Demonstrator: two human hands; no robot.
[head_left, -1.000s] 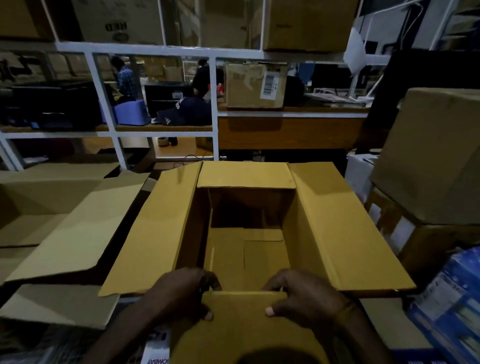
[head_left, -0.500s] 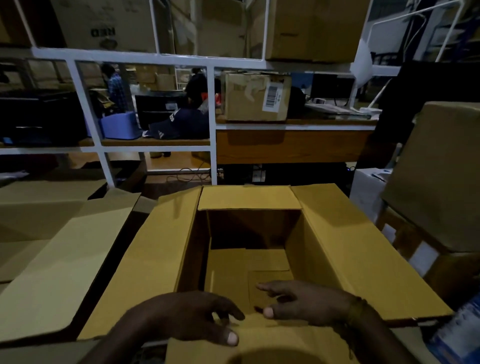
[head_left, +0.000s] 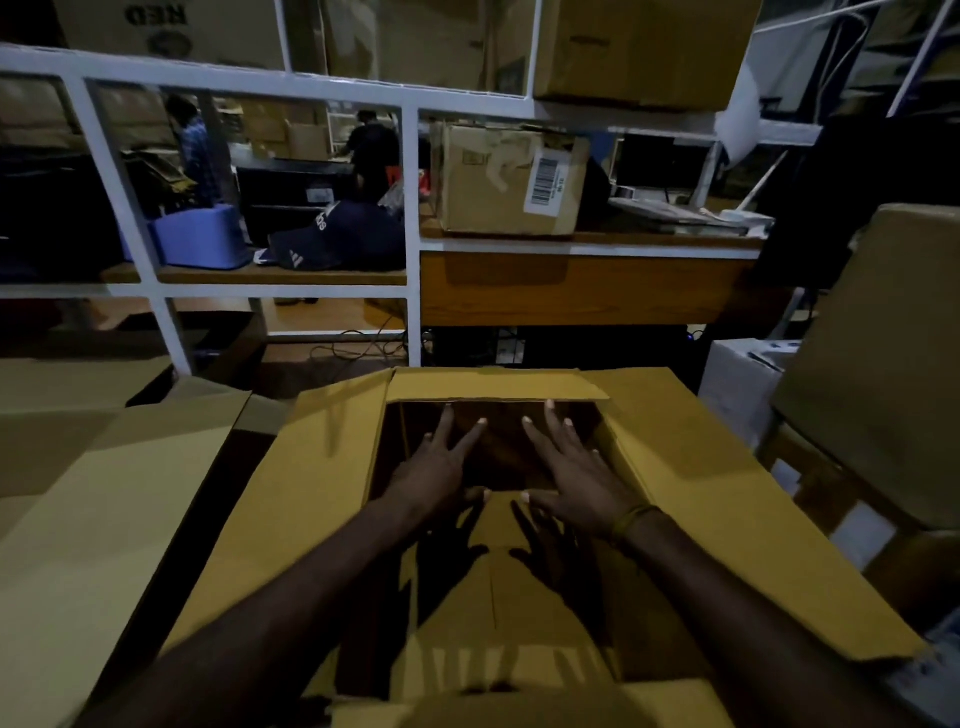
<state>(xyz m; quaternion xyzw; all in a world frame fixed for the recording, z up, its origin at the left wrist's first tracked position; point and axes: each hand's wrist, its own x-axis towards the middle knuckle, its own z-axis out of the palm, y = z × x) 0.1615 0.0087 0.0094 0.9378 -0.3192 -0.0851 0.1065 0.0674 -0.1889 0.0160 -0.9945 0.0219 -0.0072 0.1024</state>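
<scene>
Where the two forearms cross the near flap, one open cardboard box (head_left: 301, 493) lies below, its four flaps folded outward. Both hands reach inside it: the left hand (head_left: 441, 478) and the right hand (head_left: 576, 478) are spread flat, fingers (head_left: 470, 436) straight and splayed, holding nothing. Two hand shadows fall on the box floor beneath them. The fingertips stop just short of the far flap. Beyond the fingers, a white shelf frame (head_left: 413, 234) carries one labelled carton (head_left: 493, 182) to the right, and one blue tub (head_left: 202, 236) and one dark cap (head_left: 332, 234) to the left. Farther back stand two people.
</scene>
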